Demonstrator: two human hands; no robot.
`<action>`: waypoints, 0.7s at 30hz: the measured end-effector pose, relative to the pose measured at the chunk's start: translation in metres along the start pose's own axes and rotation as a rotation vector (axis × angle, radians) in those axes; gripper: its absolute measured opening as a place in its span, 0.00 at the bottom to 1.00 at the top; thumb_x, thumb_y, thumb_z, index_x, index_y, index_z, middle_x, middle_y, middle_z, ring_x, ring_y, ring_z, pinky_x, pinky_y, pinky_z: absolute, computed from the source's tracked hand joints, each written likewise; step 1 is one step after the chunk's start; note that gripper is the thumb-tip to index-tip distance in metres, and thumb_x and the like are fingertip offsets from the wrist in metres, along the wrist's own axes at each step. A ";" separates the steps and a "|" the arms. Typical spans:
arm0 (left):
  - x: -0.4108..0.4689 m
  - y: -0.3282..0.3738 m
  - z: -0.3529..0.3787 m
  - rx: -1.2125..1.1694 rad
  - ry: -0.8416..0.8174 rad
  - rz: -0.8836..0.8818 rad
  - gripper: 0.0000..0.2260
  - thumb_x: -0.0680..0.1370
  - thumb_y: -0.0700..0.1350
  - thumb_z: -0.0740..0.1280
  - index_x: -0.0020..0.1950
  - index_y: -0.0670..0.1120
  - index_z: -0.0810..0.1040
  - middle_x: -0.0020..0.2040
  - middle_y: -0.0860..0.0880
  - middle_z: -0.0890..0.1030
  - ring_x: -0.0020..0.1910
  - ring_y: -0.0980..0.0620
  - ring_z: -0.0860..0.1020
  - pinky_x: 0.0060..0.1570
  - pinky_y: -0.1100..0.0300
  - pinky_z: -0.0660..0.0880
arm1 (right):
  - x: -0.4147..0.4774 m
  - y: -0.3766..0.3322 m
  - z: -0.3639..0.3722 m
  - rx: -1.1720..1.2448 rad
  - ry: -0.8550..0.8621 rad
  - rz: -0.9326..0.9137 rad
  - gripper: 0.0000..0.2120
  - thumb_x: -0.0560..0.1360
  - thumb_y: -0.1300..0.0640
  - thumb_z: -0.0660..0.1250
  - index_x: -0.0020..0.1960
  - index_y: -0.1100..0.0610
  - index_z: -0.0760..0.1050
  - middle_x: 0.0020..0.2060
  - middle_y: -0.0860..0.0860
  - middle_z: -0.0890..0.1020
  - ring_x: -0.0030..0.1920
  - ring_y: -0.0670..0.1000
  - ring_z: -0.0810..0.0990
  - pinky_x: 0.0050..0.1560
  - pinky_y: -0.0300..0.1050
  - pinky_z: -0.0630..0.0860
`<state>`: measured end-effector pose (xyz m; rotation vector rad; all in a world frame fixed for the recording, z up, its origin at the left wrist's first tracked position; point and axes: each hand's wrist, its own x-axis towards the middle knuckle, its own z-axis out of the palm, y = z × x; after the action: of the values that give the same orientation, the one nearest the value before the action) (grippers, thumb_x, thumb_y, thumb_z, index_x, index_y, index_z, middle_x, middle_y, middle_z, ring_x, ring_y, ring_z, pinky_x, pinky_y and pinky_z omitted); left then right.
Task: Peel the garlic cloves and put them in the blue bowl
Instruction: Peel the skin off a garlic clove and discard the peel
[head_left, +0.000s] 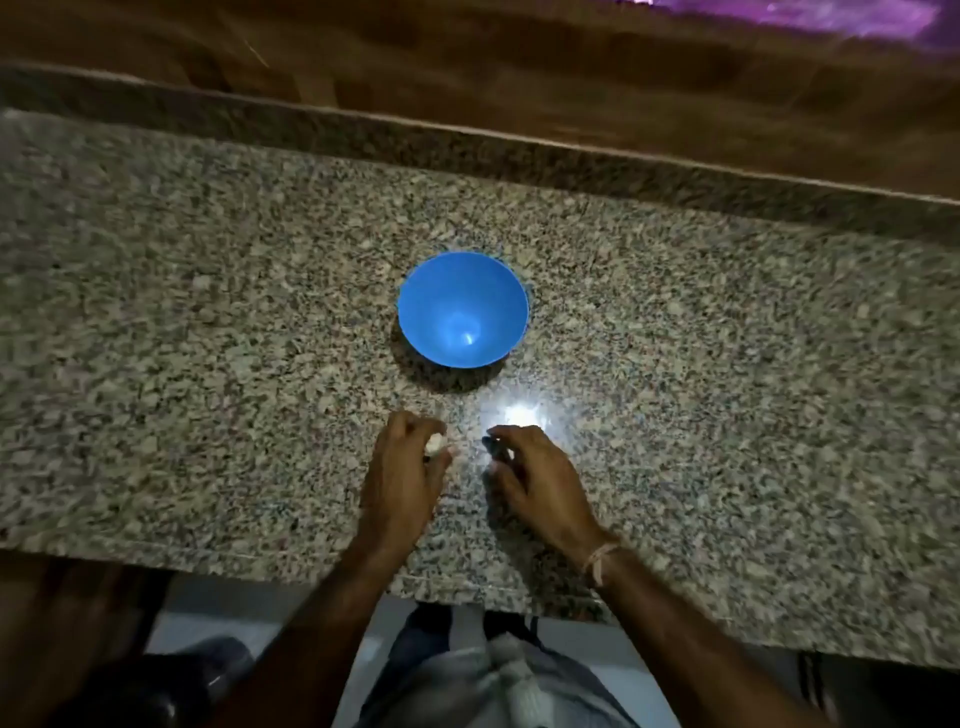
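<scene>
Garlic (435, 442) shows as a small whitish lump pinched in the curled fingers of the left hand (405, 473). It is on the near side of the blue bowl (431, 291), a little to its left, low over the granite counter (208, 312). Whether it is 1 clove or a cluster is too blurred to tell.

The right hand (540, 478) is also nearer than the bowl, slightly to its right, with its fingers curled inward. Blur and a bright glare (519, 415) hide whether it pinches a scrap of skin or nothing, so I cannot tell. The 2 hands are near each other but apart.

The bowl looks empty, so the task seems to be at an early stage. Garlic this size should be very light and firm inside, under dry, papery skin that tears and flakes. A steady pinch on the body with 1 hand, while the other picks at the skin from the pointed tip or root end, seems the sensible hold. A bared clove may turn slightly tacky or slippery.
</scene>
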<state>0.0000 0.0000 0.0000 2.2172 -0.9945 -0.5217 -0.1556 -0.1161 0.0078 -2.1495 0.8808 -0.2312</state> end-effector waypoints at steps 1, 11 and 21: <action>0.003 -0.004 0.001 -0.024 -0.002 0.014 0.11 0.80 0.43 0.72 0.63 0.48 0.82 0.57 0.49 0.76 0.56 0.47 0.78 0.52 0.49 0.81 | 0.004 0.002 0.006 -0.001 0.003 -0.012 0.17 0.80 0.54 0.65 0.68 0.55 0.78 0.59 0.54 0.79 0.55 0.56 0.82 0.52 0.56 0.81; -0.001 0.039 -0.045 -1.127 -0.185 -0.445 0.16 0.79 0.44 0.70 0.67 0.47 0.82 0.62 0.45 0.86 0.64 0.46 0.83 0.64 0.52 0.78 | 0.014 -0.067 -0.001 0.744 0.105 0.288 0.10 0.79 0.62 0.74 0.60 0.58 0.84 0.55 0.52 0.87 0.56 0.57 0.86 0.60 0.60 0.82; 0.007 0.078 -0.055 -1.351 -0.131 -0.442 0.15 0.79 0.40 0.66 0.65 0.42 0.81 0.63 0.43 0.85 0.65 0.47 0.82 0.59 0.61 0.80 | 0.012 -0.090 -0.047 0.775 0.128 0.172 0.12 0.78 0.64 0.74 0.61 0.57 0.85 0.55 0.49 0.87 0.56 0.51 0.86 0.56 0.50 0.84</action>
<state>-0.0040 -0.0230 0.0931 1.1203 -0.0257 -1.1146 -0.1210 -0.1121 0.1036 -1.3465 0.8583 -0.5296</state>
